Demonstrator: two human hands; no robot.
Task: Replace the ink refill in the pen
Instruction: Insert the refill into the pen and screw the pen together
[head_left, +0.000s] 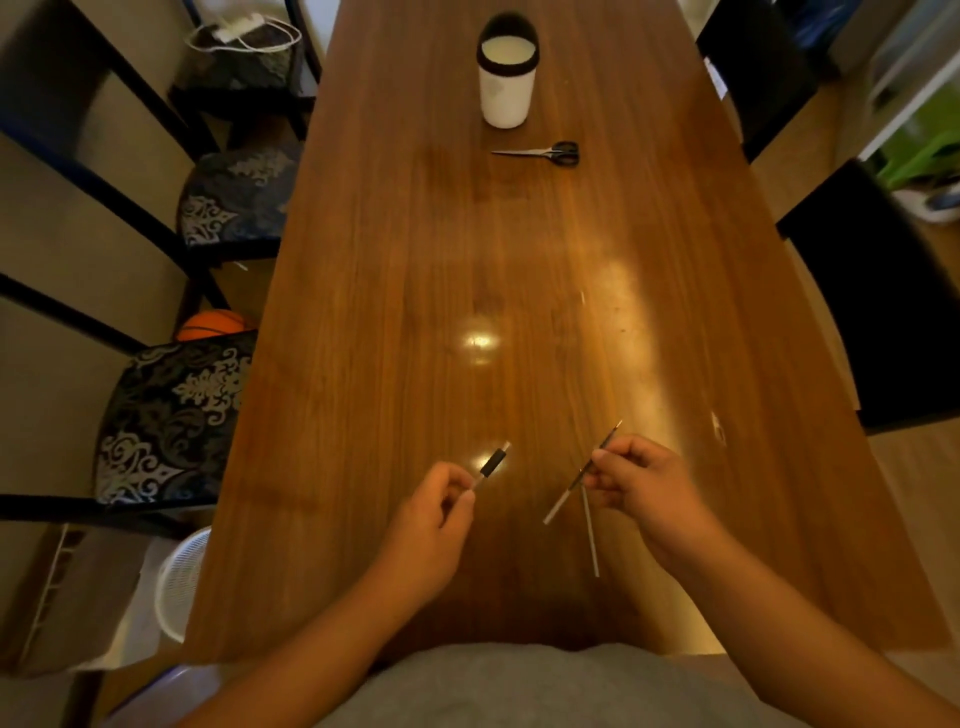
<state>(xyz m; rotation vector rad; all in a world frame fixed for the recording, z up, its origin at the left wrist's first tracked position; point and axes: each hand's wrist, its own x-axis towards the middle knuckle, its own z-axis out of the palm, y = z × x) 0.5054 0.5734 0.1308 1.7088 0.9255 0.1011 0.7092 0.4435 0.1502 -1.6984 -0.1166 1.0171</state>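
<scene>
Tabletop (467, 260); refill (558, 506) seemingly in right hand (631, 478)

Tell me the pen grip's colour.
The grip is black, clearest in the head view.

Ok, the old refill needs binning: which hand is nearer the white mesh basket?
Left. The left hand, gripping the pen barrel, is up and right of the white mesh basket; the right hand, holding a refill, is farther right across the table.

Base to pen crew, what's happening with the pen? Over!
Left hand pinches pen barrel. Right hand holds two thin refills, both outside the barrel. Scissors and cup far up the table, not in the way.
</scene>
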